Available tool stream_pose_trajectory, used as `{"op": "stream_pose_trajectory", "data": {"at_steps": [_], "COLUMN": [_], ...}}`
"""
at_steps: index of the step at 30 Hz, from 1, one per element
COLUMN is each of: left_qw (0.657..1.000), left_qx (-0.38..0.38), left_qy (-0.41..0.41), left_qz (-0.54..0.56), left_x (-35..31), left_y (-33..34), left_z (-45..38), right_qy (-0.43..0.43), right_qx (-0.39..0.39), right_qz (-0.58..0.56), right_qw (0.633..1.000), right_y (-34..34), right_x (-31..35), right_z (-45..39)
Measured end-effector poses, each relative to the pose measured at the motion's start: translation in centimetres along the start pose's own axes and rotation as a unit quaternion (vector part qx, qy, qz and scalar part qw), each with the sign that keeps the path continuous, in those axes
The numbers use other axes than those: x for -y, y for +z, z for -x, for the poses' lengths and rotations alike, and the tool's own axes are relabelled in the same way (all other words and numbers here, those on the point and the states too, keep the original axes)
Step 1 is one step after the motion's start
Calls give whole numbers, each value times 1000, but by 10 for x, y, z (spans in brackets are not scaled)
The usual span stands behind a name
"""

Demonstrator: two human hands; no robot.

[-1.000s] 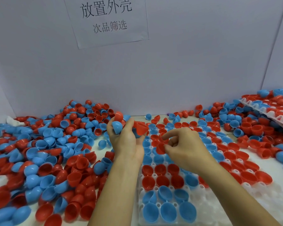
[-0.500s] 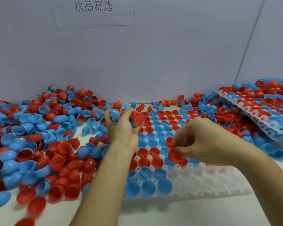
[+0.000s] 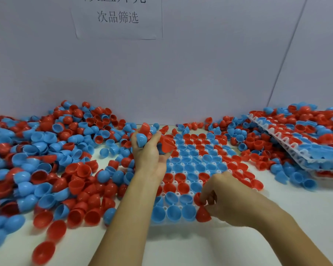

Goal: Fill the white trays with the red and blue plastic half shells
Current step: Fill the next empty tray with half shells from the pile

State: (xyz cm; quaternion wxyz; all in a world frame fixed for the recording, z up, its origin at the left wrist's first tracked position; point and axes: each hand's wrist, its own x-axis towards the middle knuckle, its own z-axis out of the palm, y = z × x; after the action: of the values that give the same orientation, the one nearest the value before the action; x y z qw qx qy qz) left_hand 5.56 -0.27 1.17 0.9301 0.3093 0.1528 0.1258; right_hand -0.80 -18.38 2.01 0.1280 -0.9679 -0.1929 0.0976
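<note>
A white tray lies flat in the middle of the table, most of its cups holding red and blue half shells. My left hand is raised over the tray's far left side and grips a handful of shells, among them a blue one and a red one. My right hand is at the tray's near right part. Its fingertips pinch a red half shell. Just below it another red half shell sits at the tray's front row, touching my hand.
A large heap of loose red and blue shells covers the table's left half. More shells lie to the right of the tray. Stacked filled trays sit tilted at the far right. A white wall with a paper sign closes the back.
My right hand has come from the middle of the tray toward its near right part, carrying red shells. My left hand keeps its handful. The camera tilted and shifted.
</note>
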Motion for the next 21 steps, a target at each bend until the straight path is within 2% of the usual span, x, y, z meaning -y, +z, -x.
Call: {"op": "stream_pose_trajectory", "data": {"at_steps": [7, 16, 18, 21], "left_qw": [1000, 1000, 1000, 999], "left_qx": [3, 0, 4, 29], "left_qy": [-5, -10, -15, -22], "left_qz": [-9, -2, -3, -15], "left_x": [-1, -1, -1, -2], "left_y": [0, -1, -1, -1], "left_z": [-2, -1, 0, 2], "right_qy": [14, -21, -37, -79], "right_qx": [-9, -11, -46, -162], "right_qz": [22, 18, 4, -84], "right_qw": [1000, 1000, 998, 980], "right_y": [-2, -13, -26, -43], "right_x": [1, 5, 8, 17], "right_z": [-2, 1, -6, -31]}}
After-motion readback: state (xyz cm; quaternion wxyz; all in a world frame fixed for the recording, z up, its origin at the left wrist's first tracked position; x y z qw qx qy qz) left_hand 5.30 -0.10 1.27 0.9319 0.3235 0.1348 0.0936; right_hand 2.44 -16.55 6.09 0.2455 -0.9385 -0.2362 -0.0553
